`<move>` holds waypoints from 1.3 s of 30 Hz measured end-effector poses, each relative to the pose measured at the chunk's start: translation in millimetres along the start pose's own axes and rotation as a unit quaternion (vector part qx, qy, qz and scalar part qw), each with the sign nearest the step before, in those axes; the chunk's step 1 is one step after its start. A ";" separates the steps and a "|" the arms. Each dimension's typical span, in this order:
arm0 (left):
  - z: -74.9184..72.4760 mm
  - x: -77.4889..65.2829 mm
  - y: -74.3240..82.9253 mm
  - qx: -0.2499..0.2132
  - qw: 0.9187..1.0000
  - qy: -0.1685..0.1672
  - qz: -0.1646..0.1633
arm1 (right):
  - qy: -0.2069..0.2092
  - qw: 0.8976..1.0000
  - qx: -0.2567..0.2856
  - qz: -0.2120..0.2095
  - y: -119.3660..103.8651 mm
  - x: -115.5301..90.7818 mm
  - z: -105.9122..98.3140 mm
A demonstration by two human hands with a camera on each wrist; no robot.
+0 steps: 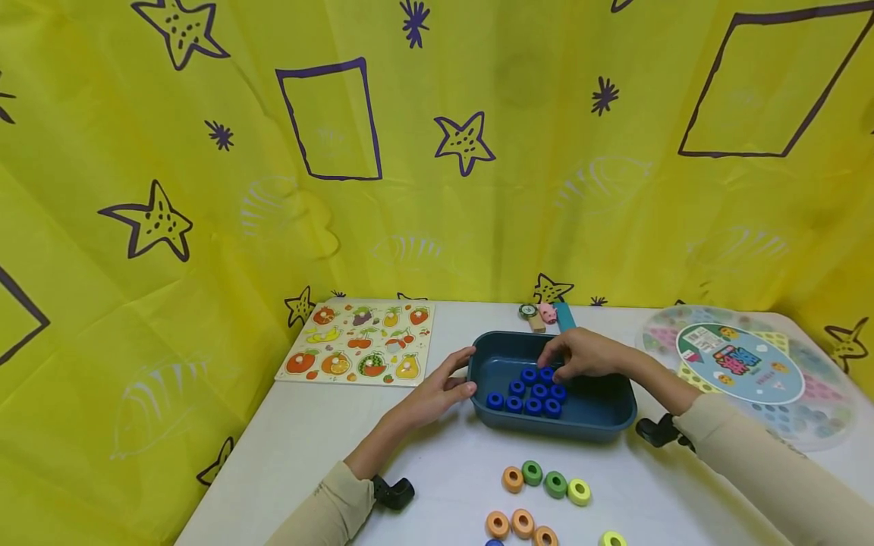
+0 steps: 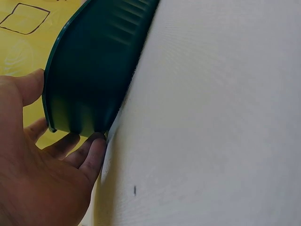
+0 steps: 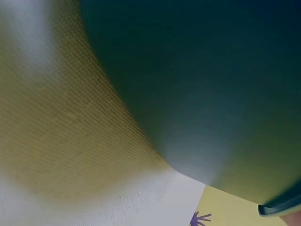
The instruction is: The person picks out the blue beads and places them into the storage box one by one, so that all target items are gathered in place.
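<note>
A dark blue-green plastic tub (image 1: 594, 413) stands on the white table, with several blue rings (image 1: 533, 406) grouped in its left half. My left hand (image 1: 437, 390) grips the tub's left end. In the left wrist view its thumb is at the rim of the tub (image 2: 89, 70) and its fingers lie against the end wall. Over the tub's far side, my right hand (image 1: 589, 353) reaches in and pinches a blue ring (image 1: 545, 375) at the back of the group between thumb and fingers. The tub wall (image 3: 197, 94) hides most of that hand in the right wrist view.
Loose orange rings (image 1: 523, 523), green rings (image 1: 555, 484) and yellow rings (image 1: 579, 492) lie in front of the tub. A fruit puzzle board (image 1: 355, 343) is at the back left. Small toys (image 1: 548, 313) stand behind the tub. A round clear package (image 1: 740, 362) lies at the right.
</note>
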State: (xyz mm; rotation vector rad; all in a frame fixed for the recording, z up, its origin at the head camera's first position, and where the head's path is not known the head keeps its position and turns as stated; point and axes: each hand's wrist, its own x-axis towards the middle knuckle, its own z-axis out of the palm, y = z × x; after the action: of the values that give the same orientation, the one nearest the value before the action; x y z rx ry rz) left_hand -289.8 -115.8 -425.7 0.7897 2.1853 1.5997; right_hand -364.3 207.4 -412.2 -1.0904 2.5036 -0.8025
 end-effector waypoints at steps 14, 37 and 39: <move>0.6 0.3 -1.0 -0.004 1.000 -0.001 -0.001 | -0.005 1.000 -0.006 0.010 -2.2 -1.5 2.2; -1.4 -0.5 0.2 0.000 1.000 -0.005 0.002 | -0.102 0.972 0.032 -0.209 -145.8 -21.6 74.3; -1.1 -0.2 -0.1 -0.004 1.000 -0.004 0.004 | -0.134 0.965 0.031 -0.222 -151.7 -22.6 87.4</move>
State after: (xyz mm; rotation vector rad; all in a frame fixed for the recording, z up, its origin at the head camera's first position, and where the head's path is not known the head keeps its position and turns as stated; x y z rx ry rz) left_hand -290.3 -116.8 -425.4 0.8035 2.1712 1.6049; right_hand -220.7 106.9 -390.6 -1.6457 2.0257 -0.7734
